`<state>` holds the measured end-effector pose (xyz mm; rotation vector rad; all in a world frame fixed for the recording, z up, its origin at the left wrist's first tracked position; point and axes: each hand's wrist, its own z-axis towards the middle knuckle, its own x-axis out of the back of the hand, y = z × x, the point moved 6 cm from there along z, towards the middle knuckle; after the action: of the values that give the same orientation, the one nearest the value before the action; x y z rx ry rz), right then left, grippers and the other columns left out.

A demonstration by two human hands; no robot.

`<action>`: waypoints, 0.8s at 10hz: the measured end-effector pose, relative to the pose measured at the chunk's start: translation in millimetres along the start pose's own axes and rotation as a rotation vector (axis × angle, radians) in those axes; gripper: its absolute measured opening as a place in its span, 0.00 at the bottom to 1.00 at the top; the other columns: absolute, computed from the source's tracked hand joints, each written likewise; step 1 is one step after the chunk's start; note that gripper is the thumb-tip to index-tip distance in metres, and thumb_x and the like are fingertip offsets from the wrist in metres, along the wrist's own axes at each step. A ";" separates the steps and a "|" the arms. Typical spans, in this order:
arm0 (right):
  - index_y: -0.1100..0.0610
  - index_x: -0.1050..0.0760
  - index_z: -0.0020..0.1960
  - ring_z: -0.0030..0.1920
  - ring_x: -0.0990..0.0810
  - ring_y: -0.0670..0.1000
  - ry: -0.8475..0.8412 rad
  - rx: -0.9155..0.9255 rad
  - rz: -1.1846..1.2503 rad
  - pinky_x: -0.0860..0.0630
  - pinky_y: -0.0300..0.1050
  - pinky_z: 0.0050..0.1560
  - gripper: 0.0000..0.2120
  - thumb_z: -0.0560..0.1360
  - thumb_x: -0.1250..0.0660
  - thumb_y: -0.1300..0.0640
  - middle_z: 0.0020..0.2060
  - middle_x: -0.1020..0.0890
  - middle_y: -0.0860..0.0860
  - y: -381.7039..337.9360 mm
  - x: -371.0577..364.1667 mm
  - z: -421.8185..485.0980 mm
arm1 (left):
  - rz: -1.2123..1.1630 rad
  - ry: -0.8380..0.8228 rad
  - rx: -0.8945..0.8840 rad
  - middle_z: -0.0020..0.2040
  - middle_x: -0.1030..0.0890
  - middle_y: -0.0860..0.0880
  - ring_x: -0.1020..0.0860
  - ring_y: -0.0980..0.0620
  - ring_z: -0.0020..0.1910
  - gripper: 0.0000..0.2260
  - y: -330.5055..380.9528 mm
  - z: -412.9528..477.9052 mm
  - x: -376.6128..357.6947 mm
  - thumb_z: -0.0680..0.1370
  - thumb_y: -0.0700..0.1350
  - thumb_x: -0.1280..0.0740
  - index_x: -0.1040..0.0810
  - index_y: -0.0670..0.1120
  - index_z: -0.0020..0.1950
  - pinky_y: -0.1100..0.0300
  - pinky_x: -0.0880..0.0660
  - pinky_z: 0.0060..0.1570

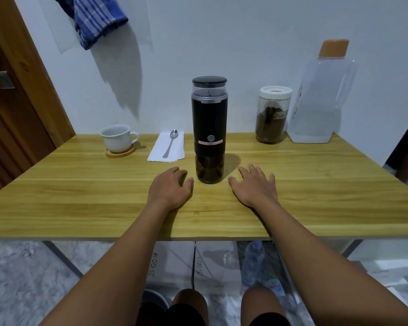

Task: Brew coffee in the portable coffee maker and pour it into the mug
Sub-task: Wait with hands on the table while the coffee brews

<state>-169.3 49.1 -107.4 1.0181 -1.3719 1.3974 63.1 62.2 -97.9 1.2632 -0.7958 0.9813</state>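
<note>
The black portable coffee maker (209, 130) stands upright in the middle of the wooden table (80, 196), its black lid on. My left hand (169, 188) lies palm down on the table just left of its base, holding nothing. My right hand (254, 185) lies flat just right of the base, fingers spread. Neither hand touches the maker. A white mug (117, 138) sits on a round wooden coaster (120, 152) at the back left. A metal spoon (170, 143) lies on a folded white napkin (166, 148) between mug and maker.
A clear jar of ground coffee (272, 115) with a cream lid stands at the back right. Beside it is a tall clear water jug (320, 95) with an orange cap. White boxes and water bottles lie under the table. A wooden door is at the left.
</note>
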 end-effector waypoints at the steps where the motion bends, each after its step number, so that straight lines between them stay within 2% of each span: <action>1: 0.47 0.47 0.80 0.80 0.54 0.53 -0.001 -0.004 0.004 0.58 0.62 0.76 0.32 0.80 0.54 0.35 0.81 0.49 0.51 0.4 -0.3 0.1 | 0.004 0.000 -0.001 0.78 0.33 0.50 0.34 0.47 0.76 0.24 1.2 -0.1 0.6 0.82 0.59 0.41 0.29 0.51 0.76 0.46 0.38 0.75; 8: 0.47 0.47 0.80 0.80 0.54 0.53 0.001 0.002 -0.010 0.58 0.62 0.76 0.32 0.80 0.54 0.35 0.81 0.50 0.51 0.8 -0.2 0.7 | 0.006 0.000 0.001 0.78 0.33 0.50 0.35 0.47 0.76 0.24 1.8 -0.3 1.5 0.82 0.59 0.41 0.29 0.51 0.76 0.47 0.38 0.74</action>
<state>-170.0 48.4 -107.8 1.0238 -1.3630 1.3917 61.9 62.8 -95.9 1.2626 -0.7996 0.9868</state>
